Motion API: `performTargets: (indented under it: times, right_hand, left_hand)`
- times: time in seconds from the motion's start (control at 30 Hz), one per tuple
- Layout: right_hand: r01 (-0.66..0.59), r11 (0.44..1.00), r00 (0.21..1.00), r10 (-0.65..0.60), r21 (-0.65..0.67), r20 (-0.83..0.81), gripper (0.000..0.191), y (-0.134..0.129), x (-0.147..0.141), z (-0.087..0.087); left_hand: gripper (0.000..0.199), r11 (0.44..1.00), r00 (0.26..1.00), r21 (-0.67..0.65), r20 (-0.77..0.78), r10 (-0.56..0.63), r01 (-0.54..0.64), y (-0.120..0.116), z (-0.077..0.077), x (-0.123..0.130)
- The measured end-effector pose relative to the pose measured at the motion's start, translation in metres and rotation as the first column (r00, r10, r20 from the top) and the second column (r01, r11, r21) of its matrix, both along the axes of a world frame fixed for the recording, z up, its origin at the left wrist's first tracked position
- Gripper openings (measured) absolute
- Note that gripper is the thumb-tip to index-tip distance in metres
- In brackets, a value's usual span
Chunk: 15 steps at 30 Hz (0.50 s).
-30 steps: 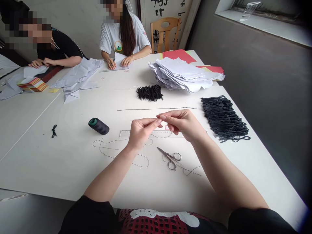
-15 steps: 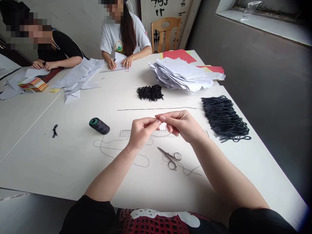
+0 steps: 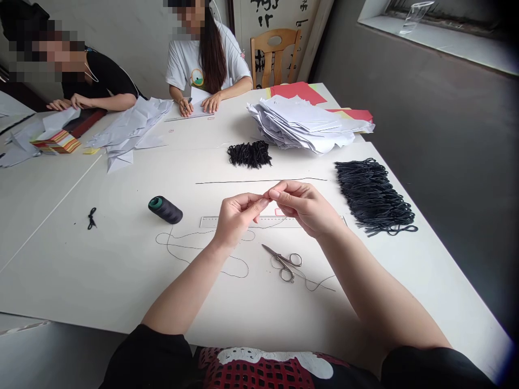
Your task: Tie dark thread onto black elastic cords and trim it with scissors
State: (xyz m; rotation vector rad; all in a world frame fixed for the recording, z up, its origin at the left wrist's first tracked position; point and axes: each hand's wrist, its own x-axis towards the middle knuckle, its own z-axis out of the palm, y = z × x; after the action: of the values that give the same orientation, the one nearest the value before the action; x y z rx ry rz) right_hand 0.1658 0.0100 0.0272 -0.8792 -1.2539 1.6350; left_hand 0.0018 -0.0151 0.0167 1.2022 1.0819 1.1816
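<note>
While pinching, our left hand [image 3: 238, 220] and right hand [image 3: 305, 207] meet at the fingertips.
What they hold is too fine to see; silver steel scissors [image 3: 286, 263] lie handily near.

Nothing on the table can be read with certainty; the white wall panel [image 3: 267, 21] behind the seated people carries large black brush-written characters, but the top edge of the view cuts them off and they can't be made out; the clear ruler [image 3: 227, 222] lying under the hands has a row of printed scale marks, with any numerals too small to read; the dark thread spool [image 3: 165, 210] shows no legible label; the white T-shirt [image 3: 197, 77] of the person across the table has a round printed picture on its chest, with no lettering that can be read.
</note>
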Motion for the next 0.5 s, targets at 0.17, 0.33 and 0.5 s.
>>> performTargets:
  times: [0.17,0.33,0.5]
  right_hand:
    - [0.076,0.989,0.974,-0.1,-0.124,-0.202,0.027,0.007,0.008,0.005]
    - [0.362,0.932,0.913,-0.35,0.022,-0.209,0.014,0.03,0.048,0.002]
    - [0.733,0.669,0.668,-0.674,0.122,-0.316,0.017,0.044,0.082,0.007]
  left_hand:
    - [0.023,0.984,0.988,-0.17,0.153,-0.027,0.053,0.005,0.004,-0.004]
    - [0.02,0.969,0.976,-0.245,0.213,0.041,0.012,0.009,0.007,-0.012]
    - [0.018,0.974,0.977,-0.225,0.198,0.082,-0.036,0.011,0.008,-0.016]
